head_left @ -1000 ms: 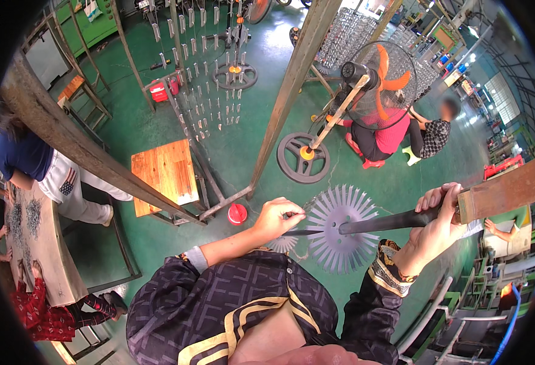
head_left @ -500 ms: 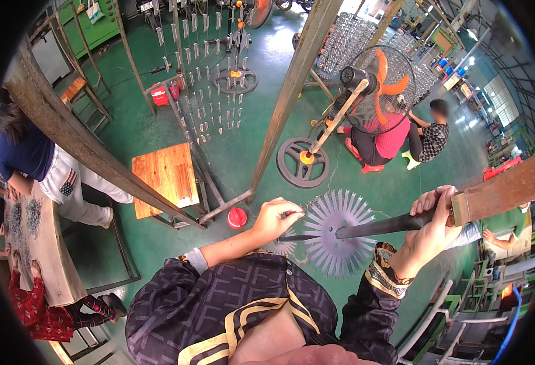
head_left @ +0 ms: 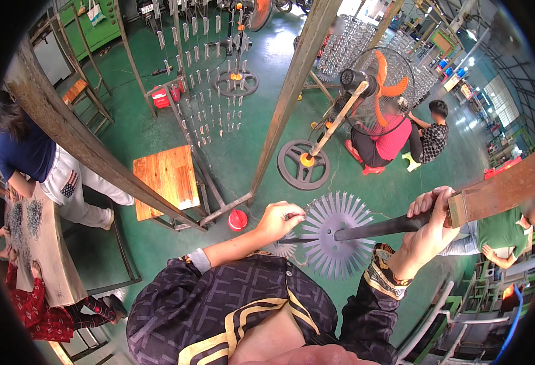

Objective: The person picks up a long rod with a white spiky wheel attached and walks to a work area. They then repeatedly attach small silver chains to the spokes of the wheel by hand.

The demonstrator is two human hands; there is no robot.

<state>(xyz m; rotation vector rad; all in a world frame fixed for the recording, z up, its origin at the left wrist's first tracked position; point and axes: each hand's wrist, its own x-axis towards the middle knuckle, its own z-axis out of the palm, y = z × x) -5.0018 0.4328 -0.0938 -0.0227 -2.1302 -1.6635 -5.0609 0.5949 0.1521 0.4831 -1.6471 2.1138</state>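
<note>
A large grey slotted metal disc (head_left: 346, 248), its rim cut into narrow radial fingers, is mounted on a dark round shaft (head_left: 380, 229). My right hand (head_left: 428, 219) is wrapped round this shaft close to a brown beam (head_left: 500, 190). At the disc's upper left edge, my left hand (head_left: 277, 220) pinches thumb and fingers together. Whatever sits in that pinch is too small to make out. A smaller toothed disc (head_left: 284, 244) shows below my left hand, partly hidden by my sleeve and body.
A pedestal fan (head_left: 380, 85) with orange blades stands ahead on a round base. Rusty metal posts (head_left: 291, 91) frame a wooden stool (head_left: 167, 181); a red round container (head_left: 237, 220) sits on the floor. Co-workers work at a table (head_left: 66, 267) left; a person in green (head_left: 503, 234) is at right.
Both my hands keep nearly the same place and grip. At the right, the person in green has come further into view. The seated people ahead have shifted slightly.
</note>
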